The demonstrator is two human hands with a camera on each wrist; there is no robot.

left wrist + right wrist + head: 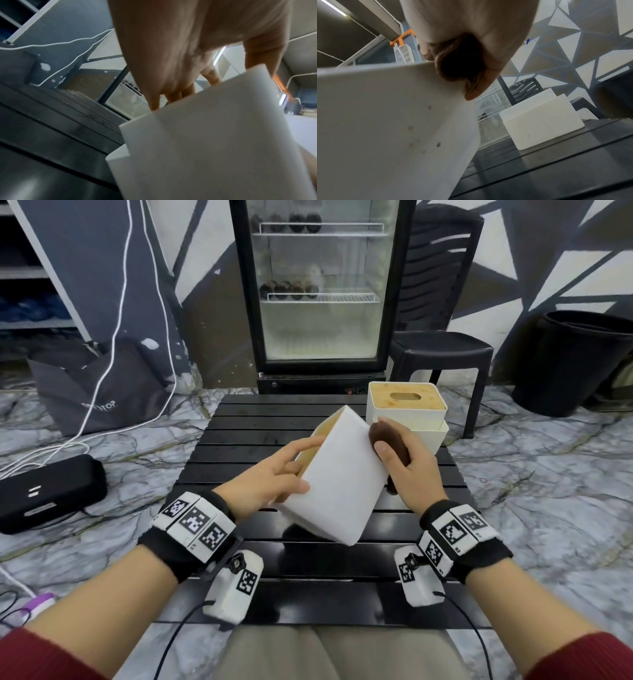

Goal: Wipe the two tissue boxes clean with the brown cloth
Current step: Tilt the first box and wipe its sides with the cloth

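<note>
A white tissue box (339,477) with a wooden lid is tilted up over the black slatted table (239,436), its white underside facing me. My left hand (274,474) holds it, thumb on the white face and fingers on the lid side. My right hand (400,460) grips the bunched brown cloth (388,440) and presses it against the box's right side. In the right wrist view the cloth (458,63) meets the box's side (385,121), which carries small brown specks. In the left wrist view the box (214,142) fills the lower right. A second white tissue box (406,405) stands upright behind.
A glass-door fridge (322,285) stands beyond the table, with a black plastic chair (442,347) and a black bin (575,361) to its right. A dark bag (99,392), white cables and a black case (48,491) lie on the marble floor at left.
</note>
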